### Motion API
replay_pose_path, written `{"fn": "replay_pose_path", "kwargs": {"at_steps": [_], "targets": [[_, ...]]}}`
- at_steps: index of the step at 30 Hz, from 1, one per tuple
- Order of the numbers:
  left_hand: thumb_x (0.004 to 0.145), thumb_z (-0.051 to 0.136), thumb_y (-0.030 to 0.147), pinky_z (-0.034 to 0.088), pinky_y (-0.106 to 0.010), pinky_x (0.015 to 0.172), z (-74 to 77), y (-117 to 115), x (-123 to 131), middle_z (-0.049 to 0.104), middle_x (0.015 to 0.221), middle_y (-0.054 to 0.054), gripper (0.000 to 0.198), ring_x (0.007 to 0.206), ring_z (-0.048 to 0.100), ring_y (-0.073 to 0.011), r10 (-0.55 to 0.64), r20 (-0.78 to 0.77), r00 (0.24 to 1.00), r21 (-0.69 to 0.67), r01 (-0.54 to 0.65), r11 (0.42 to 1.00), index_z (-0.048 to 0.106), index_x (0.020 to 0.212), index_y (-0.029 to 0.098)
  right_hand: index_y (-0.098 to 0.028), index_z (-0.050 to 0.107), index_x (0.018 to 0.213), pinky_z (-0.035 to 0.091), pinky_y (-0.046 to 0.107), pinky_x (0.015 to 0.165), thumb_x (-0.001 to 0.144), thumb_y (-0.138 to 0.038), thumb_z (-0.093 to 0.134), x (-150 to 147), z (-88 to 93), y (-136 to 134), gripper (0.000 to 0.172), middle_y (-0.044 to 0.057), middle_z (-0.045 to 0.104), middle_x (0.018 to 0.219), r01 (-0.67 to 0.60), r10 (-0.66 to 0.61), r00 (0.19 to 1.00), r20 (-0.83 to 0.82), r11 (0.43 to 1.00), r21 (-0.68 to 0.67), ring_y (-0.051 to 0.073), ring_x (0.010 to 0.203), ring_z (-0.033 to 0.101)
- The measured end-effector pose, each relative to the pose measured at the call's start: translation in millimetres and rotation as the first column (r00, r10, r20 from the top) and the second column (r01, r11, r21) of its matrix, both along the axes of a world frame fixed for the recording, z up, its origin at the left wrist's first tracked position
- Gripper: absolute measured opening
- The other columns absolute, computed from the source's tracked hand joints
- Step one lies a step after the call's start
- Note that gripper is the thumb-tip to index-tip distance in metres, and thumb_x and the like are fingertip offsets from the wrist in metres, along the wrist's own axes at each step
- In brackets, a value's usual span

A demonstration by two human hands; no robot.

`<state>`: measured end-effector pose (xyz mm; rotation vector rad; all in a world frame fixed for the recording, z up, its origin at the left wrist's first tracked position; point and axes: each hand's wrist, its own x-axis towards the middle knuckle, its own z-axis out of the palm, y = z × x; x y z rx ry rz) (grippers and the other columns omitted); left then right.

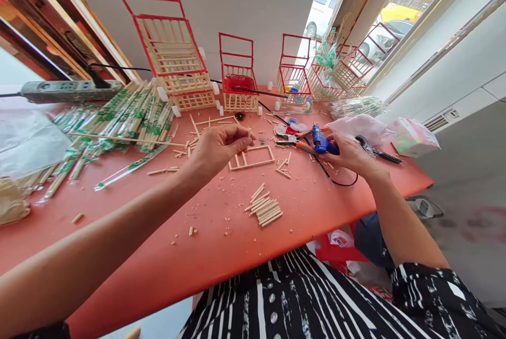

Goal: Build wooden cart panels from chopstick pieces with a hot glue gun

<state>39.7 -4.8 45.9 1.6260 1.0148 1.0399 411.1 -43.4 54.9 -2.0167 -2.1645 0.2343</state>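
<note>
My left hand (221, 146) is closed in a pinch on a short wooden stick (250, 133), whose tip shows at the fingertips. Just beneath it lies a small rectangular stick frame (255, 163) with crossbars at its left end. My right hand (352, 155) is wrapped round the handle of a blue glue gun (321, 139), its nozzle end towards the back of the table. Beside the gun are pliers (290, 139) with orange-and-black handles. Nearer to me lies a pile of cut sticks (266, 208). Part of another stick frame (211, 121) shows behind my left hand.
Red-trimmed stick carts, one large (177, 65) and several smaller, stand along the back of the red table (221, 254). Wrapped chopsticks (118, 117) and a power strip (71, 90) lie at left. A black cord (336, 183) loops near the gun; scissors (385, 156) lie at right.
</note>
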Motion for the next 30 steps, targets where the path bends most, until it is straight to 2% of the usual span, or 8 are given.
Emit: {"fn": "replay_pose_path", "kwargs": {"at_steps": [7, 13, 15, 18, 21, 24, 27, 30], "targets": [[0.074, 0.084, 0.041, 0.055, -0.029, 0.065, -13.8, -12, -12, 0.075, 0.075, -0.003, 0.022, 0.065, 0.064, -0.0156, 0.113, 0.084, 0.990, -0.100, -0.104, 0.990, 0.078, 0.082, 0.021, -0.023, 0.067, 0.107, 0.050, 0.039, 0.078, 0.079, -0.042, 0.085, 1, -1.5, -5, 0.039, 0.012, 0.077, 0.104, 0.116, -0.106, 0.990, -0.093, 0.987, 0.113, 0.029, 0.090, 0.070], [0.072, 0.088, 0.043, 0.052, -0.029, 0.063, -21.4, -18, -14, 0.072, 0.069, -0.002, 0.026, 0.062, 0.061, -0.0147, 0.129, 0.126, 0.984, -0.137, -0.111, 0.984, 0.078, 0.080, 0.020, -0.025, 0.072, 0.115, 0.051, 0.041, 0.080, 0.093, -0.061, 0.071, -5, 25.7, -13, 0.042, 0.010, 0.075, 0.096, 0.245, -0.160, 0.952, -0.260, 0.908, 0.339, 0.028, 0.086, 0.068], [0.070, 0.090, 0.042, 0.052, -0.028, 0.063, -22.8, -19, -14, 0.073, 0.071, -0.002, 0.027, 0.062, 0.061, -0.0140, 0.135, 0.163, 0.977, -0.148, -0.112, 0.983, 0.079, 0.080, 0.019, -0.025, 0.074, 0.110, 0.050, 0.040, 0.075, 0.097, -0.074, 0.060, -20, 35.0, -14, 0.053, 0.006, 0.068, 0.082, 0.195, -0.035, 0.905, -0.424, 0.921, 0.338, 0.024, 0.074, 0.062], [0.070, 0.091, 0.043, 0.050, -0.028, 0.062, -25.2, -19, -15, 0.075, 0.072, -0.004, 0.029, 0.062, 0.059, -0.0131, 0.135, 0.207, 0.969, -0.138, -0.108, 0.984, 0.081, 0.080, 0.017, -0.023, 0.074, 0.105, 0.046, 0.033, 0.064, 0.097, -0.086, 0.054, -55, 41.8, -11, 0.067, 0.003, 0.060, 0.076, 0.017, 0.163, 0.747, -0.645, 0.964, 0.264, 0.018, 0.066, 0.055], [0.073, 0.088, 0.045, 0.051, -0.029, 0.063, -28.9, -16, -17, 0.080, 0.080, -0.007, 0.030, 0.063, 0.058, -0.0126, 0.162, 0.237, 0.958, -0.111, -0.139, 0.984, 0.084, 0.082, 0.016, -0.020, 0.074, 0.094, 0.039, 0.028, 0.055, 0.092, -0.091, 0.057, -91, 40.5, -8, 0.073, 0.001, 0.054, 0.068, -0.095, 0.201, 0.720, -0.664, 0.977, 0.192, 0.014, 0.060, 0.049], [0.077, 0.085, 0.044, 0.051, -0.028, 0.063, -33.7, -12, -19, 0.081, 0.082, -0.008, 0.028, 0.064, 0.059, -0.0128, 0.170, 0.234, 0.957, -0.084, -0.154, 0.984, 0.086, 0.086, 0.017, -0.019, 0.071, 0.086, 0.043, 0.027, 0.057, 0.093, -0.091, 0.055, -117, 32.5, -4, 0.074, 0.004, 0.061, 0.071, -0.240, 0.256, 0.657, -0.709, 0.963, 0.125, 0.016, 0.065, 0.058], [0.081, 0.080, 0.042, 0.051, -0.027, 0.061, -39.2, -10, -20, 0.081, 0.082, -0.007, 0.026, 0.064, 0.060, -0.0132, 0.149, 0.207, 0.967, -0.052, -0.141, 0.989, 0.087, 0.088, 0.018, -0.018, 0.071, 0.088, 0.046, 0.027, 0.059, 0.096, -0.088, 0.053, -127, 19.7, -2, 0.073, 0.008, 0.070, 0.081, -0.348, 0.282, 0.574, -0.769, 0.934, 0.083, 0.016, 0.069, 0.062], [0.084, 0.078, 0.039, 0.050, -0.027, 0.062, -44.3, -8, -21, 0.082, 0.082, -0.007, 0.024, 0.065, 0.062, -0.0138, 0.161, 0.170, 0.972, -0.022, -0.160, 0.987, 0.088, 0.091, 0.019, -0.018, 0.072, 0.091, 0.043, 0.026, 0.055, 0.098, -0.085, 0.055, -127, 7.1, -2, 0.070, 0.007, 0.070, 0.077, -0.351, 0.246, 0.563, -0.789, 0.936, 0.042, 0.013, 0.062, 0.058]]}}
